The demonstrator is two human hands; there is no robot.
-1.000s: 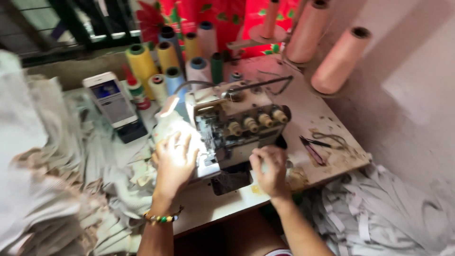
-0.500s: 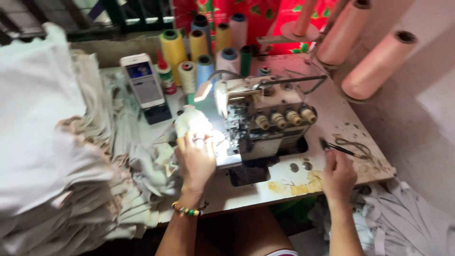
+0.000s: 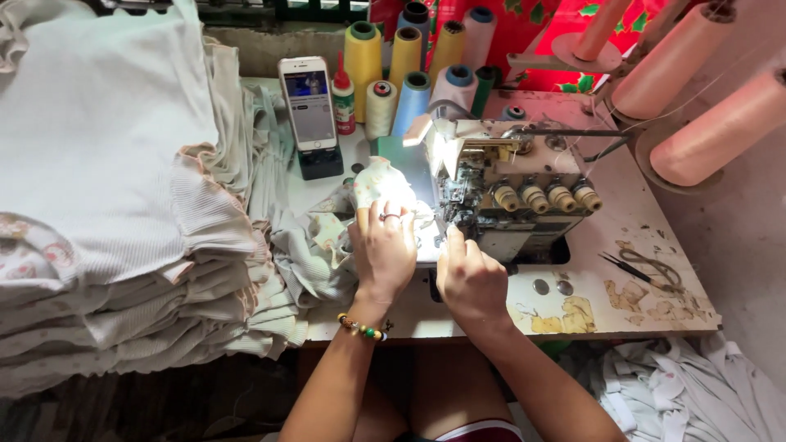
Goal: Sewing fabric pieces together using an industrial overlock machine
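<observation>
a small pale printed fabric piece (image 3: 378, 182) is lying brightly lit beside the sewing machine (image 3: 508, 184); the left hand (image 3: 383, 250) is pressing flat on it, the right hand (image 3: 471, 278) is curling at its edge, grip hidden.

Yellow, blue and white thread cones (image 3: 407, 74); peach spools (image 3: 704, 131); white ribbed garment stack (image 3: 106, 188); red floral cloth (image 3: 557, 41); pale printed fabric piece (image 3: 378, 184).
</observation>
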